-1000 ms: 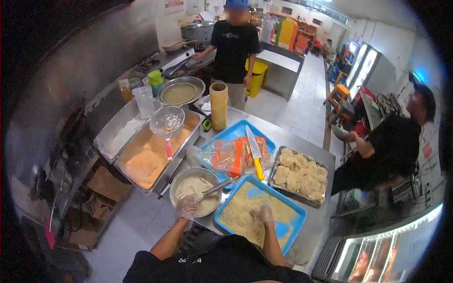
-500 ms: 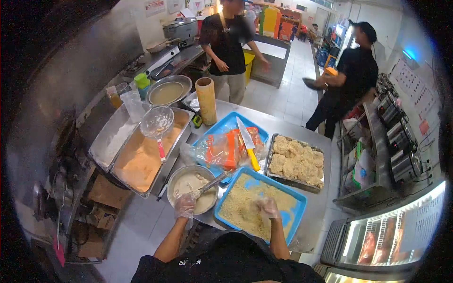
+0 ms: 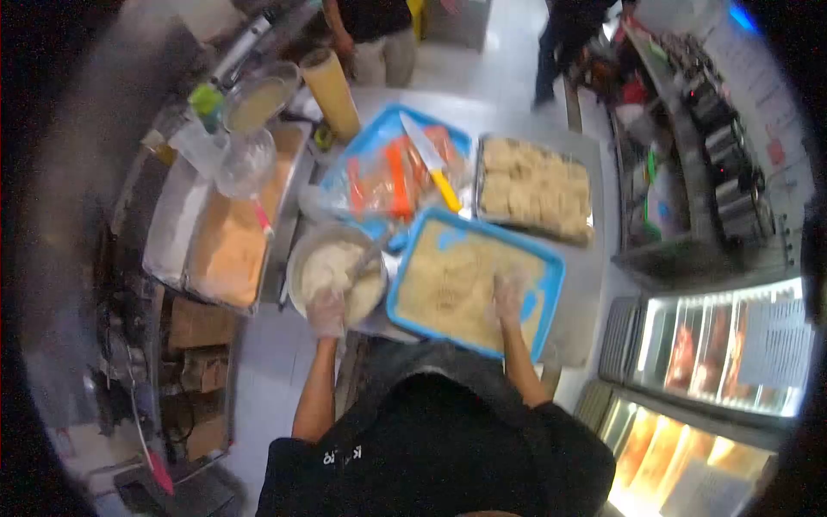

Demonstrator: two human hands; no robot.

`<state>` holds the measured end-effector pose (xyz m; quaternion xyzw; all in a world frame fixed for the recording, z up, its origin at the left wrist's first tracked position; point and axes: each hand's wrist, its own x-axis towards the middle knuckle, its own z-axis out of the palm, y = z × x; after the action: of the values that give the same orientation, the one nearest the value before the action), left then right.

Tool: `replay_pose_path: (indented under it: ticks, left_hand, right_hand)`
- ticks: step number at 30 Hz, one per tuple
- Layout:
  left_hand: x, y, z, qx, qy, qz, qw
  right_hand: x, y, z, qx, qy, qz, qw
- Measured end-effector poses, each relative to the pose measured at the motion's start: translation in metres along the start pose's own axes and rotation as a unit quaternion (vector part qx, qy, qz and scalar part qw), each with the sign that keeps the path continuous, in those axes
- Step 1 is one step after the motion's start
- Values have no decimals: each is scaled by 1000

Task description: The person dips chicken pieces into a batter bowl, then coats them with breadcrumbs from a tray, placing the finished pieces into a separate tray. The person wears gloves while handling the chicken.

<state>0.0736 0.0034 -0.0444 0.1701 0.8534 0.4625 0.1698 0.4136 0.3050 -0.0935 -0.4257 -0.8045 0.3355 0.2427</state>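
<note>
Probably the light, loose crumbs point(image 3: 448, 274) scoop best from beneath; I can't tell whether my right hand point(image 3: 509, 295) grips any.

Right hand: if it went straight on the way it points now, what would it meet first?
Probably the pale crumbs just ahead of the right hand, then the crumb tray's far blue rim. Blur leaves its height unclear, so it might pass above both.

Lit display cabinet point(image 3: 719, 345) at right, cardboard boxes point(image 3: 203, 326) at left, beige roll point(image 3: 330, 95), person point(image 3: 379, 41) standing beyond
</note>
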Motion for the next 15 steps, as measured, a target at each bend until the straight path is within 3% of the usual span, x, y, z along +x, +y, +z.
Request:
replay_pose_path:
  ticks: [2,3,4,5,6,8,10,12,13,15]
  left_hand:
    - [2,-3,3,35,41,86,995]
    - [3,5,2,14,45,104,993]
    - [3,14,1,-7,48,123,991]
    - [-4,44,-4,82,47,154,984]
    - [-8,63,-6,170,51,185,967]
    - [-9,65,-5,105,11,101,989]
    - [-9,60,-8,46,-5,37,998]
    - [-5,43,-5,-8,1,-2,1000]
    - [-4,36,-1,1,11,33,999]
    - [-4,21,5,19,37,109,993]
  right_hand:
    - [-19,62,43,204,97,19,974]
    - [-29,86,70,347,117,27,930]
    - [-28,88,85,507,120,42,852]
    - [-30,85,97,653,120,49,746]
    - [-31,64,91,582,118,2,804]
    - [-18,-11,47,426,105,-99,893]
    - [-1,-52,16,470,39,-13,882]
    - [11,-55,15,425,4,69,903]
    - [24,-49,23,360,6,105,927]
    - [55,-52,35,71,47,63,994]
